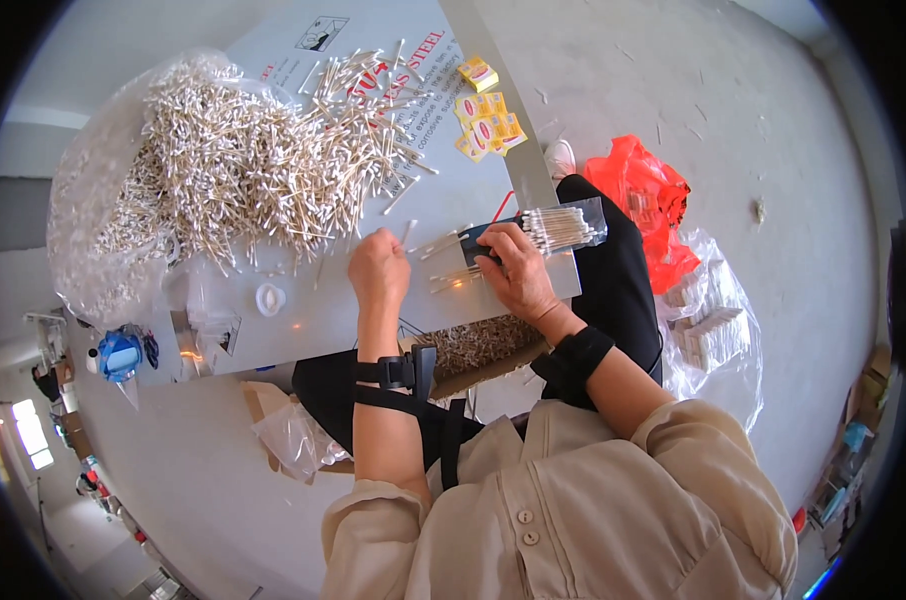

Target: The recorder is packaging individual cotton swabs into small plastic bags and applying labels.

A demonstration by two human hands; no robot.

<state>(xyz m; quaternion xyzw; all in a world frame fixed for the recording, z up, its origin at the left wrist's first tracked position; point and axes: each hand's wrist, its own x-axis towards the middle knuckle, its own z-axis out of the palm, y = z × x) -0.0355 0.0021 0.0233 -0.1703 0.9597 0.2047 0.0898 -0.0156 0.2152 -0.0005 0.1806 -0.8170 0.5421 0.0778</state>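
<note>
white-tipped swabs sit in a big heap (263, 170) at the upper left of the tabletop (343, 318), spilling out of a clear bag (83, 230). the ones that matter right now are over by the right hand (521, 278): a neat bunch of swabs (555, 228) in a clear sleeve (600, 222) near the tabletop's corner, with a dark flat piece (473, 243) just beside them under the fingers. that grip is half curled, thumb and fingers bent down onto the dark piece, and i can't tell if it's really pinched on it or just resting there. a few loose swabs (443, 244) poke out toward the other hand.

left hand (378, 268) hangs between the heap and the sleeve, fingers curled in tight. can't tell whether that grip has hold of anything.

my read: this is the filling and tidying bit, bunch mostly in the sleeve, stragglers not yet in line. next move calls for a steady right grip on the sleeve side and a light left one on those stragglers, ends kept level so nothing bends or snags at the sleeve's mouth.
</note>
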